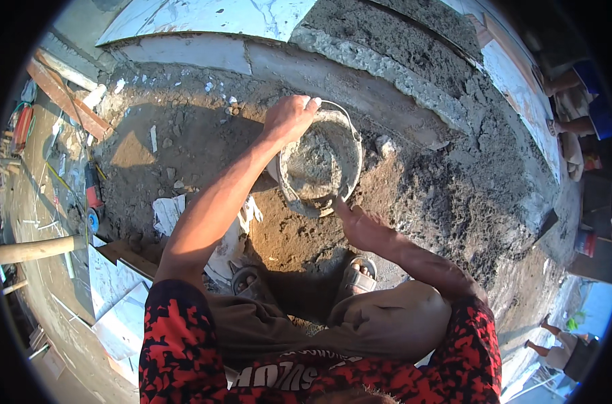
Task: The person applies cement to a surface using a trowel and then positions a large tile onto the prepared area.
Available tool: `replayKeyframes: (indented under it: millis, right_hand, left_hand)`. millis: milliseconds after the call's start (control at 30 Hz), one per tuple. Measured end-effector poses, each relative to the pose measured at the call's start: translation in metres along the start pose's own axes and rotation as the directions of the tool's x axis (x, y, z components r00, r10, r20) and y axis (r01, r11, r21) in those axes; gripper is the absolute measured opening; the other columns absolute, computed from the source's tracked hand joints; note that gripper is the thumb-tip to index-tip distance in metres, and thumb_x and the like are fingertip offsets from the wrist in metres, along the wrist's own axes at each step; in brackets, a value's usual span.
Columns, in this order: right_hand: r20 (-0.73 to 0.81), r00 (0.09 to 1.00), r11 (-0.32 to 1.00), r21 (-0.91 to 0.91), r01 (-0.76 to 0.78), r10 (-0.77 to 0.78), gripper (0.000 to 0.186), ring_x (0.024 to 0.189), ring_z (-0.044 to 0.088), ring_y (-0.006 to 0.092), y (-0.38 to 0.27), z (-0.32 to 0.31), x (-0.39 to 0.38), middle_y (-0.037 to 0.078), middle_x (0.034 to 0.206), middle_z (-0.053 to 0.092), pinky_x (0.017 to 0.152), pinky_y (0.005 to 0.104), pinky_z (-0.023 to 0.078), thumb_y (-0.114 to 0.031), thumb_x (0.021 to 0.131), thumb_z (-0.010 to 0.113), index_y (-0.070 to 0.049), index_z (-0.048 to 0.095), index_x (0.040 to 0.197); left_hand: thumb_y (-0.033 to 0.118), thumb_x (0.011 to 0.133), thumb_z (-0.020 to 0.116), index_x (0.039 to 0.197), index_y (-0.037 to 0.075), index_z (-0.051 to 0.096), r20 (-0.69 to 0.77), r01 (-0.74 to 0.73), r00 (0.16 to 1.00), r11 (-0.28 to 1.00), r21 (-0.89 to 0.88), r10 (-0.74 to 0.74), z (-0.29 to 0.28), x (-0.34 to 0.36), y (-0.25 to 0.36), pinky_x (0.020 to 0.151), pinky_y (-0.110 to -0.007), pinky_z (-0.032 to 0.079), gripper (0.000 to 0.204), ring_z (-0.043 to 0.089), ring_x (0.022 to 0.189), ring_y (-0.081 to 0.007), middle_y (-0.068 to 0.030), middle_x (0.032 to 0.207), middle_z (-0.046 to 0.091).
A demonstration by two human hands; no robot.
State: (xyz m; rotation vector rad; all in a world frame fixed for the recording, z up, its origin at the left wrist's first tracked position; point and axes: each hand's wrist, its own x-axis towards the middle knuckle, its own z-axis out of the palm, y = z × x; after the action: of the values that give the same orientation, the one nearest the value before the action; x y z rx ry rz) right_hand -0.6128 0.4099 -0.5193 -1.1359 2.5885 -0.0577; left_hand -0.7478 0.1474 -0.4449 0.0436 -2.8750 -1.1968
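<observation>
The left hand (291, 118) holds the bucket (359, 161), far side; I can't tell if the right hand (365, 227), near side, grips anything. Maybe mixing mud (312, 161); next calls for steadiness.

Sunlit dirt ground (279, 232), hard shadows (211, 141); white marbled slab (205, 17) along far edge.

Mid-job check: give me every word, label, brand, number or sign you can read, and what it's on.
Red and black shirt: pale block letters across the front, bent by the folds; I won't copy the wording.
Red and dark power tool at left: any marking is too small to read.
Bucket at the hands: no text shows on the visible part.
</observation>
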Motion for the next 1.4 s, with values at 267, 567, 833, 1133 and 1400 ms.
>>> replayKeyframes:
  millis: [267,567,833,1133,1400]
  right_hand:
    - [0.218,0.975,0.878,-0.458,0.136,-0.037,0.032,0.097,0.057,0.0245,0.038,-0.061,0.006,0.020,0.129,0.047,0.076,0.0329,0.048,-0.015,0.086,0.048,0.002,0.055,0.113]
    - [0.119,0.983,0.988,0.035,-0.147,0.142,0.040,0.078,0.060,0.0317,0.005,0.005,0.003,0.024,0.091,0.057,0.061,0.0377,0.049,-0.015,0.086,0.049,0.011,0.046,0.116]
    - [0.688,0.723,-0.371,0.689,-0.623,0.064,0.034,0.068,0.054,0.0113,-0.035,-0.060,0.017,0.004,0.083,0.049,0.050,0.0284,0.050,-0.027,0.088,0.058,-0.011,0.043,0.115]
    - [0.353,0.927,-0.392,0.841,-0.373,-0.125,0.034,0.057,0.053,0.0135,-0.020,-0.097,0.032,0.006,0.075,0.050,0.044,0.0253,0.045,-0.026,0.089,0.056,-0.010,0.046,0.118]
    - [0.070,0.971,0.970,0.076,-0.232,0.227,0.049,0.096,0.060,0.0377,-0.006,0.008,0.022,0.027,0.110,0.058,0.079,0.0389,0.052,-0.006,0.082,0.051,0.005,0.041,0.128]
  left_hand:
    - [0.037,0.091,0.042,0.086,0.000,0.064,-0.014,-0.017,1.000,0.998,0.063,0.018,0.003,-0.007,0.011,0.075,-0.047,0.048,0.044,0.062,0.082,-0.0390,-0.0231,0.086,0.064]
    - [0.039,0.092,0.042,0.087,0.002,0.064,0.002,0.112,0.994,0.993,-0.027,-0.112,-0.001,-0.011,0.001,0.074,-0.048,0.047,0.043,0.061,0.083,-0.0389,-0.0208,0.088,0.064]
    - [0.042,0.091,0.045,0.092,0.004,0.065,-0.015,0.060,0.998,0.993,-0.100,-0.061,0.003,-0.014,-0.004,0.074,-0.046,0.048,0.043,0.063,0.084,-0.0361,-0.0185,0.088,0.066]
    - [0.045,0.090,0.047,0.113,-0.005,0.059,0.089,0.095,0.992,0.993,-0.072,-0.088,-0.012,-0.014,0.006,0.089,-0.038,0.046,0.056,0.060,0.102,-0.0330,-0.0233,0.110,0.061]
    - [0.040,0.091,0.042,0.090,0.004,0.064,0.005,0.001,1.000,1.000,-0.015,-0.001,-0.001,-0.003,-0.002,0.076,-0.046,0.048,0.043,0.062,0.084,-0.0366,-0.0202,0.088,0.065]
